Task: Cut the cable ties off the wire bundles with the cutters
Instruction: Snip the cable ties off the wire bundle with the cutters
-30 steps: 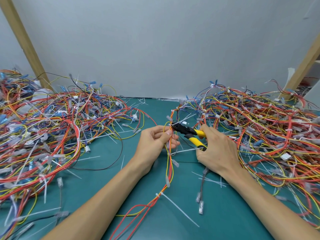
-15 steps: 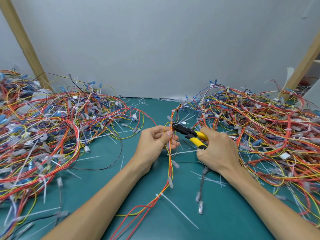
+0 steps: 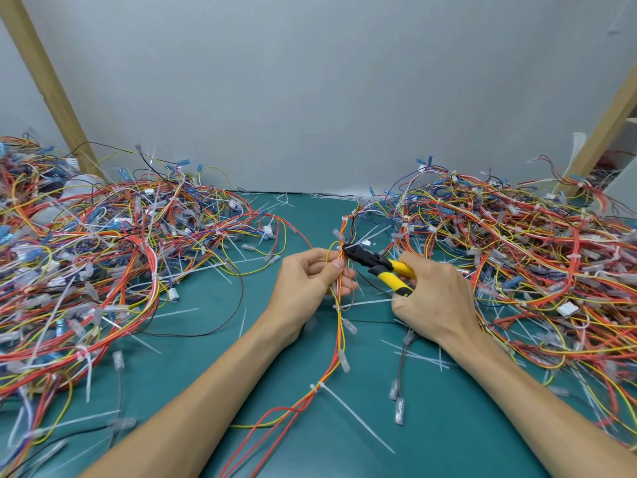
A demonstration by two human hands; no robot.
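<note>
My left hand point(image 3: 306, 284) pinches a thin bundle of red, orange and yellow wires point(image 3: 339, 334) that runs from the table's middle down toward me. My right hand point(image 3: 436, 298) grips the yellow-handled cutters point(image 3: 379, 265), whose black jaws sit against the bundle just above my left thumb. The tie at the jaws is too small to make out. A white cable tie point(image 3: 348, 414) with a long tail still wraps the same bundle lower down.
Large tangled heaps of wire lie at the left point(image 3: 103, 263) and the right point(image 3: 517, 263) on the green mat point(image 3: 213, 339). Loose cut ties point(image 3: 424, 357) and clear connector sleeves are scattered between them. Two slanted wooden posts and a grey wall stand behind.
The cutters' handles have drawn closer together in my right hand and the jaws stay at the bundle. My left hand has barely moved.
</note>
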